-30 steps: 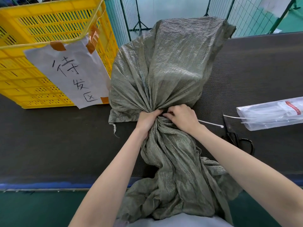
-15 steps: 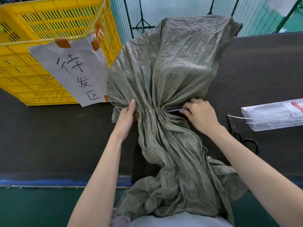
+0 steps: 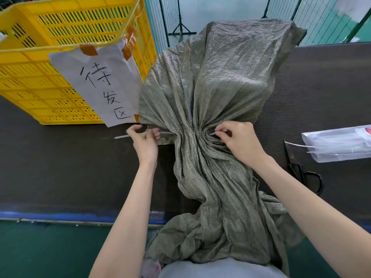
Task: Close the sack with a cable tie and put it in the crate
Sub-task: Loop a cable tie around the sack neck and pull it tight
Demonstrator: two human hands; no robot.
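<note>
The loose mouth end of the grey-green sack [image 3: 216, 93] hung over the near edge of the dark table [image 3: 60, 167], at 6 o'clock, and its cloth ran up to a gathered neck at the middle of the view. At 9 o'clock of that neck, the left hand [image 3: 145, 143] had its fingers pinched shut on the white cable tie [image 3: 122, 136], whose tip stuck out past the hand. At 3 o'clock of the neck, the right hand [image 3: 239, 142] pinched the tie's other end with thumb and forefinger; the part between was hidden by the folds. Scissors [image 3: 303, 169] lay on the table at 3 o'clock, just beside a clear packet of ties [image 3: 339, 143]. Beyond the neck the filled body of the sack lay toward 12 o'clock. The yellow crate [image 3: 50, 63] stood at 10 o'clock, touching the sack, with a taped paper label [image 3: 100, 85].
</note>
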